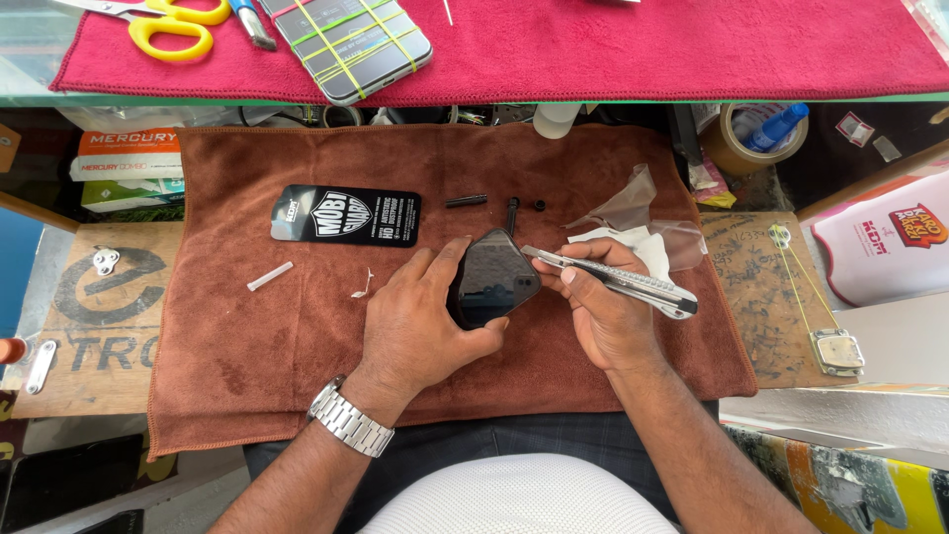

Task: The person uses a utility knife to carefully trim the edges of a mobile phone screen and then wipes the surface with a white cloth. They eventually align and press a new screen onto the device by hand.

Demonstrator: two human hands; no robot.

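Nearest, left hand [420, 321] with fingers closed round a dark phone [494, 280], tilted up over the brown cloth [247, 336] on the surface. Right hand [603, 311] gripping a utility knife [618, 280], tip at the phone's upper edge: seemingly prying, calling for steady, shallow pressure. No open container showing contents; tape roll [736, 148] beyond.

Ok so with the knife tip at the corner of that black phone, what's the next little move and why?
Probably ease the blade tip of the utility knife gently under the top corner of the black phone. The right hand holds the knife like a pen with its tip right at that corner, while the left hand grips the phone tilted up off the brown cloth, steadying it.
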